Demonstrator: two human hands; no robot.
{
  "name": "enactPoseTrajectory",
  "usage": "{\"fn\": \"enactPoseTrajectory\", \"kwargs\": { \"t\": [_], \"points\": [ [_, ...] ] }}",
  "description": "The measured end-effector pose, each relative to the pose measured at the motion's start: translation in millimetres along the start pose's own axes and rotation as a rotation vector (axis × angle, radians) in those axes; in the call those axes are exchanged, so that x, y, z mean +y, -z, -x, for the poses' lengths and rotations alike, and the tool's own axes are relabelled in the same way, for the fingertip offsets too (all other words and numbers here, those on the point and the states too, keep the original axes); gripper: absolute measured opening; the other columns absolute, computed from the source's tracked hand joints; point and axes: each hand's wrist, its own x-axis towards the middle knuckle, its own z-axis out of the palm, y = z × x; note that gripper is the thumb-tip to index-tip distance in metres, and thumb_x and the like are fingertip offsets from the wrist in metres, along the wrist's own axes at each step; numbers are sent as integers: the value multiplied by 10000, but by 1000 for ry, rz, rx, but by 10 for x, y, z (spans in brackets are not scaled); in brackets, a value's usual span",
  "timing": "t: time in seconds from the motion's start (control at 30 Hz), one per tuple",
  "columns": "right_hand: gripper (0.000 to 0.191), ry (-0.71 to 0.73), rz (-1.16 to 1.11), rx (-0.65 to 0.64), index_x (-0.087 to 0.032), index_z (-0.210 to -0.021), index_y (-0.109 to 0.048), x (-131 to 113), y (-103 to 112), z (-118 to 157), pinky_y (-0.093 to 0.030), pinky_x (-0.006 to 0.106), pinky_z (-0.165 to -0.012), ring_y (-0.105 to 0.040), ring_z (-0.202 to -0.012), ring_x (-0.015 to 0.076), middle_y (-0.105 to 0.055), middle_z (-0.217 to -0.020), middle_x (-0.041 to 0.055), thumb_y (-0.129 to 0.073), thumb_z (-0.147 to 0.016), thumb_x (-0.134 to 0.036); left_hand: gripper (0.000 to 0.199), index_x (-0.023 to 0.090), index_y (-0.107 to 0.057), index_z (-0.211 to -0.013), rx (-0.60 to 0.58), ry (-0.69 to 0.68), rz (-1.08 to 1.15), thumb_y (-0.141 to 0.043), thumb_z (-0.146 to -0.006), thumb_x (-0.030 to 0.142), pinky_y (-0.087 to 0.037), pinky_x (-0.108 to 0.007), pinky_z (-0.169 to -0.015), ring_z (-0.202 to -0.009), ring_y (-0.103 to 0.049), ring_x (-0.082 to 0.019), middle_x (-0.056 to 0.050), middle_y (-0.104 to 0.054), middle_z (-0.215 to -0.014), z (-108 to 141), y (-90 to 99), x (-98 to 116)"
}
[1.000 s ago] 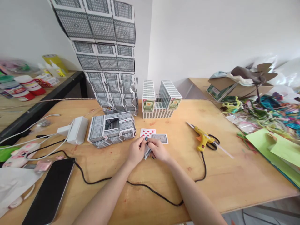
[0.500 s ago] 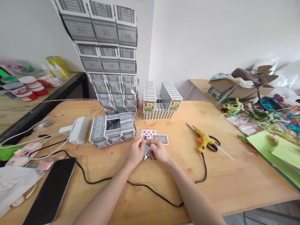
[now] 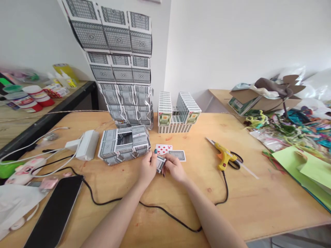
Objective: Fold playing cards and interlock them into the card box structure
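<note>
Between my two hands is a folded playing card (image 3: 160, 164) with a grey patterned back. My left hand (image 3: 148, 169) is closed on its left side, the thumb on top. My right hand (image 3: 174, 166) pinches its right side, with the lower fingers partly hidden. Just beyond lie a face-up red diamonds card (image 3: 163, 148) and a face-down card (image 3: 178, 155), flat on the table. Left of my hands sits a block built of folded cards (image 3: 125, 144), with a square opening on top.
A tall card structure (image 3: 121, 72) rises behind the block. Card boxes (image 3: 178, 110) are stacked at the back. A yellow glue gun (image 3: 224, 155) and scissors (image 3: 236, 162) lie right; the gun's black cable (image 3: 165, 208) crosses the table. A phone (image 3: 55, 210) lies front left.
The folded card has turned, so its patterned face and open shape now show more. My hands have spread slightly apart around it, the left moving a little left.
</note>
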Motion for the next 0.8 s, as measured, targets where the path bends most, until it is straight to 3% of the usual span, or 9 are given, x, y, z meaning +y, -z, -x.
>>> {"fn": "enactPoseTrajectory", "kwargs": {
  "t": [0.1,0.2,0.27,0.37,0.5,0.67,0.8],
  "points": [
    [100,57,-25,-9,-171,-774,-530,-9,-14,-6,-412,228,-477,-496,-457,100,-535,-535,-41,-510,-723,-255,293,186,-405,-647,59,50,27,-339,-859,377,-332,-214,-515,-538,-441,-106,35,-453,-558,-4,11,-11],
    [194,82,63,106,-182,-667,-479,48,1,-40,-380,226,-472,-468,-457,94,-491,-530,-50,-597,-699,-332,240,182,-447,-719,57,24,50,-362,-856,360,-383,-223,-552,-598,-496,-117,18,-509,-632,-6,6,-14],
    [230,89,118,191,-184,-626,-463,97,36,-73,-355,225,-470,-445,-460,93,-475,-517,-48,-599,-701,-354,172,180,-483,-856,27,-17,108,-435,-830,343,-436,-238,-627,-704,-552,-130,-11,-572,-770,-2,-12,-18],
    [219,93,165,262,-176,-646,-510,136,100,-111,-368,237,-519,-461,-523,109,-508,-565,-26,-567,-722,-373,319,191,-441,-1103,-31,-48,222,-491,-805,294,-486,-259,-690,-819,-597,-145,-60,-600,-951,6,-57,-45],
    [207,104,160,235,-174,-685,-541,124,133,-119,-391,253,-575,-497,-613,136,-536,-632,-5,-531,-741,-373,338,186,-447,-1163,-44,-89,159,-433,-827,222,-513,-281,-715,-856,-616,-158,-90,-617,-1015,6,-100,-113],
    [194,112,87,184,-181,-668,-516,69,145,-104,-392,244,-556,-466,-587,121,-508,-609,-20,-523,-744,-359,379,167,-467,-1189,7,-138,-71,-340,-833,135,-488,-338,-841,-1032,-575,-204,-113,-587,-1161,2,-76,-150],
    [216,79,-35,101,-185,-757,-556,5,183,-94,-419,249,-537,-506,-603,133,-548,-655,-4,-528,-762,-398,459,205,-384,-1292,-34,-154,-111,-319,-844,130,-503,-300,-783,-994,-592,-186,-87,-554,-1222,27,-37,-104]
  ]
}}
